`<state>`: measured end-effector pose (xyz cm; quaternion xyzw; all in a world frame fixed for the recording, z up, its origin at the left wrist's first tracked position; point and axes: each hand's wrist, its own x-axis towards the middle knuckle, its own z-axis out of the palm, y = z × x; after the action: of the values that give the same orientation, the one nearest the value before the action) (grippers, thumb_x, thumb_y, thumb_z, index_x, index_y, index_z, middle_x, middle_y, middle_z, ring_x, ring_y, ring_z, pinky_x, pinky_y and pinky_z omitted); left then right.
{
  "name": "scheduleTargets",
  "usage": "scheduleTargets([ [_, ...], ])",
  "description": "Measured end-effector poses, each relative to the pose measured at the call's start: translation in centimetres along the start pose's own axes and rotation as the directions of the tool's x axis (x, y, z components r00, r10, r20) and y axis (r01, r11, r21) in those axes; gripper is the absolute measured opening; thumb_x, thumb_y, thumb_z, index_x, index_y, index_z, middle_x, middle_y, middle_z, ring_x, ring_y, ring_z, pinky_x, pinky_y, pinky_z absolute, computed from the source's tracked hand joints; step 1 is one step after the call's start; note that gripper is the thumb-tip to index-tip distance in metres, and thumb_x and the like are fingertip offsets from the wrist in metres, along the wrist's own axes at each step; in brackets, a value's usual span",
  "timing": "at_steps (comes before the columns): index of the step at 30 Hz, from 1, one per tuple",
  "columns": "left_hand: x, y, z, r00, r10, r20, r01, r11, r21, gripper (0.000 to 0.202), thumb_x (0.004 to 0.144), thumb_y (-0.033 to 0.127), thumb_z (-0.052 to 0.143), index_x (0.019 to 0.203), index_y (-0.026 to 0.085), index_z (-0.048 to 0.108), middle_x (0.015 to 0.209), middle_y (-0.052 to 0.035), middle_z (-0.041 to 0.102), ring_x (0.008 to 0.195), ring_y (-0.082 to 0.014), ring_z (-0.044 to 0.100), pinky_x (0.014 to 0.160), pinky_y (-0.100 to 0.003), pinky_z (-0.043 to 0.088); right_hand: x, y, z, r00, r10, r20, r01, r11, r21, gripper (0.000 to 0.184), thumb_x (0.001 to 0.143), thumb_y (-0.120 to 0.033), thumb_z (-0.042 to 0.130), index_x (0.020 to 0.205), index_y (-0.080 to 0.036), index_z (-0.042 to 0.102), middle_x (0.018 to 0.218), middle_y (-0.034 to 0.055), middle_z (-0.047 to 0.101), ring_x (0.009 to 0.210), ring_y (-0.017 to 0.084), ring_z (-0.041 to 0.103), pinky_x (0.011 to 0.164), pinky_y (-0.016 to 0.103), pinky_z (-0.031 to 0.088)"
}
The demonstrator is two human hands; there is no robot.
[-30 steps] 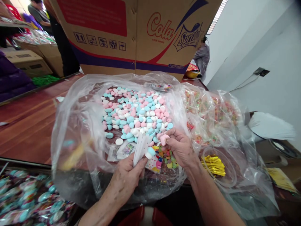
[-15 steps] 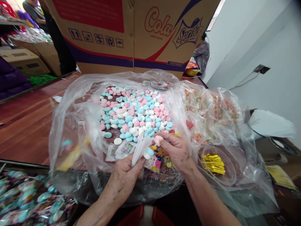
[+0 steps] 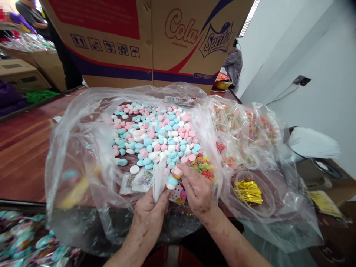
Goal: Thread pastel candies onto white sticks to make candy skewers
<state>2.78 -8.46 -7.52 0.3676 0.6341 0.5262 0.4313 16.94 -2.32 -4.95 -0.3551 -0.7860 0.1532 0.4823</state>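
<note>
Over the near side of the surface (image 3: 25, 144): two hands are working close together, just in front of the candy pile (image 3: 155, 137).
Left hand (image 3: 151, 207): its fingers are closing narrowly around a bundle of white sticks (image 3: 158, 181), which are standing up out of the grip.
Right hand (image 3: 198, 191): its fingers are pinching a pink candy (image 3: 177, 171) between thumb and fingertips.
Blue-and-white candies (image 3: 171, 181): these are sitting just above the left thumb, beside the sticks; whether a stick is passing through them I cannot tell.
Steadying: keeping the left grip firm and low is probably serving best, so that the bundle is not fanning out.
Lining up: holding the pink piece level, just above the blue one, is likely giving the straightest fit.
Pressure: pinching lightly by the edges is seeming wise, as such pieces may be chipping or slipping.
Pink look: the piece is showing pale and smooth, partly hidden by the fingers.
Blue and white look: one pastel blue piece is resting against a white one, both rounded and matt.
Stick look: the sticks are appearing plain, slim and slightly splayed at the top.
Close by: coloured rings (image 3: 204, 167) are lying right of the pile, and small packets (image 3: 143, 180) left of the sticks.
</note>
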Motion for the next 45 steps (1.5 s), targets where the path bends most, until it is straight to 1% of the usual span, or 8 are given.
scheduleTargets([
  [7,0.4,-0.1,-0.2,0.998,-0.059,-0.018,0.058,0.996,-0.061,0.037,0.069,0.052,0.076,0.063,0.018,0.061,0.046,0.0048,0.048,0.042,-0.0106,0.04,0.04,-0.023,0.031,-0.8,-0.6,0.9,0.991,-0.109,0.071,0.115,0.99,-0.077,0.041,0.095,-0.011,0.041,0.133,-0.012,0.056,0.117,0.0155,0.07,0.112,0.021,0.067,0.096,0.032,0.057],
  [15,0.2,1.4,0.1,0.981,-0.188,0.045,0.193,0.968,-0.159,0.043,0.068,0.053,0.075,0.06,0.017,0.054,0.043,0.0064,0.046,0.035,-0.0053,0.03,0.033,-0.018,0.02,-0.3,-0.7,-0.5,0.972,-0.011,0.235,0.023,0.998,-0.05,0.043,0.099,-0.022,0.039,0.14,-0.019,0.051,0.119,0.0096,0.07,0.108,0.019,0.066,0.095,0.031,0.055],
  [19,0.2,2.6,-0.2,0.964,-0.231,0.131,0.259,0.927,-0.272,0.035,0.065,0.045,0.077,0.065,0.015,0.059,0.053,0.0019,0.057,0.037,-0.0055,0.036,0.032,-0.017,0.025,0.8,1.1,-3.4,0.992,0.111,0.068,-0.084,0.944,-0.319,0.036,0.098,-0.025,0.044,0.13,-0.017,0.057,0.112,0.0114,0.069,0.102,0.023,0.063,0.093,0.038,0.051],
  [22,0.0,2.9,-0.3,0.945,-0.273,0.183,0.313,0.915,-0.253,0.036,0.065,0.046,0.076,0.061,0.014,0.059,0.052,0.0011,0.057,0.037,-0.0072,0.042,0.032,-0.018,0.033,1.7,2.9,-4.5,0.956,0.226,0.185,-0.073,0.799,-0.597,0.025,0.097,-0.02,0.046,0.106,-0.016,0.068,0.094,0.0117,0.067,0.093,0.026,0.058,0.085,0.039,0.048],
  [25,-0.3,3.1,-0.3,0.929,-0.307,0.207,0.347,0.917,-0.197,0.041,0.067,0.05,0.075,0.057,0.015,0.056,0.048,0.0016,0.055,0.035,-0.0089,0.046,0.031,-0.019,0.036,2.3,3.8,-4.4,0.919,0.268,0.289,0.019,0.703,-0.711,0.019,0.095,-0.017,0.05,0.094,-0.018,0.069,0.086,0.0093,0.063,0.087,0.024,0.054,0.081,0.036,0.045],
  [33,0.0,2.2,-0.3,0.961,-0.234,0.149,0.257,0.953,-0.16,0.047,0.074,0.053,0.07,0.053,0.016,0.051,0.043,0.0046,0.048,0.027,-0.005,0.038,0.028,-0.015,0.023,1.9,3.5,-3.4,0.923,0.088,0.374,0.225,0.665,-0.712,0.015,0.086,-0.005,0.052,0.084,-0.016,0.062,0.087,0.009,0.062,0.082,0.024,0.051,0.075,0.035,0.041],
  [40,0.0,2.1,0.1,0.956,-0.271,0.116,0.291,0.929,-0.227,0.045,0.067,0.053,0.075,0.057,0.017,0.049,0.042,0.008,0.045,0.026,-0.0018,0.026,0.027,-0.015,0.018,1.6,3.9,-3.9,0.979,0.09,0.183,0.03,0.825,-0.564,0.016,0.089,-0.011,0.046,0.092,-0.016,0.06,0.084,0.0064,0.064,0.079,0.02,0.057,0.073,0.03,0.044],
  [45,0.1,2.1,0.2,0.956,-0.273,0.104,0.29,0.929,-0.229,0.047,0.067,0.054,0.075,0.056,0.017,0.049,0.041,0.008,0.043,0.028,-0.0016,0.025,0.028,-0.015,0.018,2.1,3.2,-3.0,0.91,0.118,0.399,0.17,0.768,-0.617,0.013,0.09,-0.011,0.052,0.093,-0.017,0.063,0.089,0.0083,0.069,0.087,0.023,0.06,0.077,0.032,0.045],
])
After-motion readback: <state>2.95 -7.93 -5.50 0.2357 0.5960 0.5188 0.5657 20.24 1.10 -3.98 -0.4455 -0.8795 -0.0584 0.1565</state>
